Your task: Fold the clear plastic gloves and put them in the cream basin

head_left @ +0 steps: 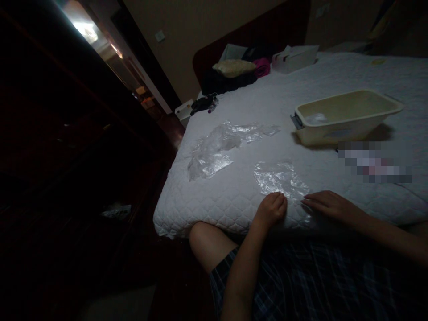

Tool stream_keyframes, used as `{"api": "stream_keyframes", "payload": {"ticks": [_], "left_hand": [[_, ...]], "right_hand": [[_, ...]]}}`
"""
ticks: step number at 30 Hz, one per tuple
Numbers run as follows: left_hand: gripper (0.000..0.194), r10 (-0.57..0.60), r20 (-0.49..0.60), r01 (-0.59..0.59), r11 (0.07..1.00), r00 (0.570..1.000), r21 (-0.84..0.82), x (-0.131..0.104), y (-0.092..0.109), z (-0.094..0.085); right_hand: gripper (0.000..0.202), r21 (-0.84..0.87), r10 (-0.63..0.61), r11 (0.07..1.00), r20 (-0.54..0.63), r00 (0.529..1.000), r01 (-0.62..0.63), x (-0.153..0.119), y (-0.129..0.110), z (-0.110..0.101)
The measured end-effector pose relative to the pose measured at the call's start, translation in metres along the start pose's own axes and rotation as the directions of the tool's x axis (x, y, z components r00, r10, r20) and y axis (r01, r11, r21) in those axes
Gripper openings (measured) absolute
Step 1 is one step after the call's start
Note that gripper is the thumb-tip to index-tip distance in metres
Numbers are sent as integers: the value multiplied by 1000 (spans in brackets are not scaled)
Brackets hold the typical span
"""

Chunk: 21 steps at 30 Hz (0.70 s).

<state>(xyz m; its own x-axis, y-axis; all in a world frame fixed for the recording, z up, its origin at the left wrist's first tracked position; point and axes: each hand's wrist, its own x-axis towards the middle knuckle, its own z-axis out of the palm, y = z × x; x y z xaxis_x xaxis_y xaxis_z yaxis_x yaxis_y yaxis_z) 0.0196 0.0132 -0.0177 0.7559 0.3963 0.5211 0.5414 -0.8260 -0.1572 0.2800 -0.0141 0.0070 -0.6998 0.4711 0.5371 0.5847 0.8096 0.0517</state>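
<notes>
A clear plastic bag [279,176] lies flat on the white quilted bed near its front edge. At the bag's near left edge, my left hand [272,208] is closed, its curled fingers on the plastic. My right hand [329,206] rests at the bag's near right corner. Its fingers are stretched out and point left, with the fingertips touching the plastic. Farther left on the bed is a crumpled heap of clear plastic bags [217,147].
A cream plastic bin [347,127] with grey handles stands on the bed at right, some clear plastic inside. A blurred patch [374,165] hides something before it. A white box [294,58] and piled clothes [230,80] sit by the headboard. The bed's edge [163,223] drops at left.
</notes>
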Motion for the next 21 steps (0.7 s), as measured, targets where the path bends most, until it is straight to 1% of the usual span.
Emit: {"api": "stream_keyframes", "payload": {"ticks": [2, 5, 12, 14, 17, 21], "left_hand": [[25, 12, 9, -12, 1000, 1000, -4, -1, 0, 1], [26, 5, 7, -5, 1000, 1000, -12, -1, 1, 1], [25, 4, 14, -4, 1000, 1000, 1, 0, 2, -3], [26, 1, 34, -1, 1000, 999, 11, 1, 2, -5], [27, 8, 58, -10, 1000, 998, 27, 1, 2, -6], [25, 13, 38, -15, 999, 999, 34, 1, 2, -5]], "right_hand": [[39, -18, -15, 1000, 11, 1000, 15, -1, -1, 7], [39, -16, -3, 1000, 43, 999, 4, -1, 0, 13], [37, 12, 2, 1000, 6, 1000, -3, 9, -2, 6], [33, 27, 37, 999, -6, 999, -37, 13, -3, 5], [27, 97, 127, 987, 3, 992, -127, 18, -5, 6], [25, 184, 209, 960, 40, 977, -212, 29, -6, 4]]}}
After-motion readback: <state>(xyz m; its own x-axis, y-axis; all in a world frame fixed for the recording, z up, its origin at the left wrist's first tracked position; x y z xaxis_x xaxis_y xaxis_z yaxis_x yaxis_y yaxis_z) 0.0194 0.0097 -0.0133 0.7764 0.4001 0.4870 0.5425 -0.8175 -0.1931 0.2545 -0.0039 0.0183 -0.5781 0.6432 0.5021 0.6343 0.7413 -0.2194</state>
